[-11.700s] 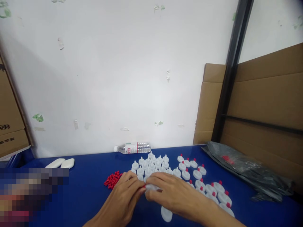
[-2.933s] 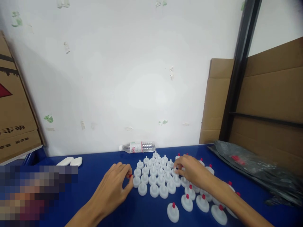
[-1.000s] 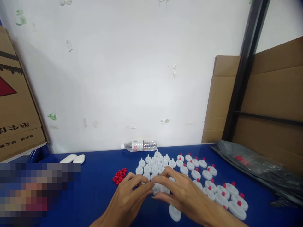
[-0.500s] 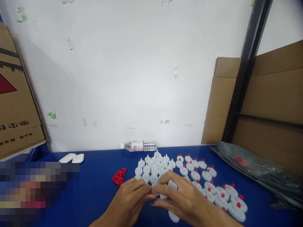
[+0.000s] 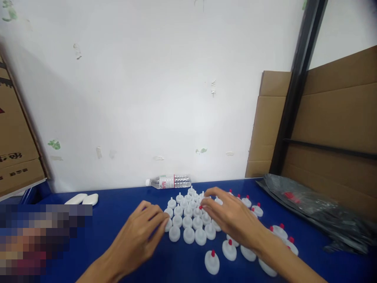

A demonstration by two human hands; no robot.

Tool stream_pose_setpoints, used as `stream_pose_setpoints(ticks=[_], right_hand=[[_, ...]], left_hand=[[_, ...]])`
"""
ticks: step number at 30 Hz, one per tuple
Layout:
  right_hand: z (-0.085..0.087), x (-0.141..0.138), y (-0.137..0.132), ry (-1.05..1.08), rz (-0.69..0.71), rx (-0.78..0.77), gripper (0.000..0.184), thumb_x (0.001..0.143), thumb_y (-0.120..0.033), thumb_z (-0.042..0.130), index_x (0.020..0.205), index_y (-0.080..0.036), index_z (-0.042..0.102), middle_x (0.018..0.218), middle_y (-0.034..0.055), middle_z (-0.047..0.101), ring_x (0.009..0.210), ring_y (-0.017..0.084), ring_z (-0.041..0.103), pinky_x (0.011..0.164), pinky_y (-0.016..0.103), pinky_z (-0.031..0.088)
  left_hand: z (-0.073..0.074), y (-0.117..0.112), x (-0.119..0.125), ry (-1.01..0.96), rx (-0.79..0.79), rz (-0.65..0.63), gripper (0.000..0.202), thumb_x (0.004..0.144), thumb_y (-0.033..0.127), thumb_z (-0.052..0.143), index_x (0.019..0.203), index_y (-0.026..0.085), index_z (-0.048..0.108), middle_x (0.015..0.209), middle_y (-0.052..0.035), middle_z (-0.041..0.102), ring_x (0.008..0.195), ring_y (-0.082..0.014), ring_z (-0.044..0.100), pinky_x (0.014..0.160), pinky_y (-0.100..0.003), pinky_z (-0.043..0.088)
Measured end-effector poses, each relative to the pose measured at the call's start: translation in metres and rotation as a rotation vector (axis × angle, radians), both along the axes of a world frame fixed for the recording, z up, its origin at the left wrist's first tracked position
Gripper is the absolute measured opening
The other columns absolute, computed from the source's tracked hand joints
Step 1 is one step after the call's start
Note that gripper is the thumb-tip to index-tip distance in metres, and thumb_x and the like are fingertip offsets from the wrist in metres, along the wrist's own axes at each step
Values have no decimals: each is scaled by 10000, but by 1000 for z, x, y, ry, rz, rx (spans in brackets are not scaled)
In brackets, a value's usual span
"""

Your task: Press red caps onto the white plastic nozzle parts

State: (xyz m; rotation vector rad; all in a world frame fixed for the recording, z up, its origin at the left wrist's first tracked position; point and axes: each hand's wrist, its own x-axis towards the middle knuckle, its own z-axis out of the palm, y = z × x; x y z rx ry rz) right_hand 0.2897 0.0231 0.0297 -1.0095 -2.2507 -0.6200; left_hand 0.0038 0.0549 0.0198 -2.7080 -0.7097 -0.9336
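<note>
Near the wall you see a clear ribbed bottle [image 5: 168, 181] on its side, its contents not discernible; to the right lies a crumpled grey plastic bag [image 5: 318, 216] with red showing on or through it. Your left hand [image 5: 140, 234] is palm-down, fingers bent toward the thumb, just beside the cluster; you cannot tell whether they grip anything. Your right hand [image 5: 229, 214] arches over the cluster's right side, a red tip [image 5: 200, 207] at its fingertips; whether it is pinched cannot be told. The white-spouted pieces [image 5: 200, 237], translucent round domes, stand close-packed between your hands; red-tipped pieces [image 5: 212, 264] stand nearer you and around your right forearm, on the smooth blue table [image 5: 103, 224].
</note>
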Motion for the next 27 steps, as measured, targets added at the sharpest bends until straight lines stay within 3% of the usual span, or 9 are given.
stream_pose_setpoints(ticks=[4,7,11,16,24,27], right_hand=[[5,22,11,-7,-155,-76,88,993,-196,543,1032,-180,621,1104,115,643,970,246,623,818,405,517],[4,29,16,-89,-230,-136,54,952,-215,634,985,-178,655,1055,111,648,990,274,605,820,426,493],[-1,31,20,-121,-250,-196,42,937,-204,664,955,-180,693,935,84,668,925,266,604,798,416,462],[-5,31,22,-152,-243,-265,58,941,-210,671,924,-185,721,916,66,693,934,254,609,836,421,437],[-11,33,24,-162,-231,-329,67,926,-217,697,880,-199,743,851,48,706,924,246,617,879,432,420],[-8,33,23,-144,-237,-337,65,931,-208,689,955,-194,747,904,59,718,946,256,620,905,451,417]], left_hand=[[1,26,-27,88,-71,224,221,1020,230,457,949,212,665,907,-46,670,865,-223,576,809,-387,432],[-1,41,-41,139,-136,293,236,981,262,490,867,214,691,937,-63,679,947,-262,572,827,-397,457],[-4,48,-48,141,-176,303,215,951,256,509,845,215,691,957,-60,669,946,-255,583,830,-385,477],[-5,45,-47,160,-245,285,182,939,242,527,831,227,673,1007,-43,646,906,-217,592,792,-331,485],[-15,46,-44,168,-322,297,170,952,246,557,844,234,688,995,-39,633,928,-230,579,802,-342,464],[-19,46,-43,168,-318,296,209,960,220,537,815,231,686,982,-34,634,913,-221,569,792,-332,449]])
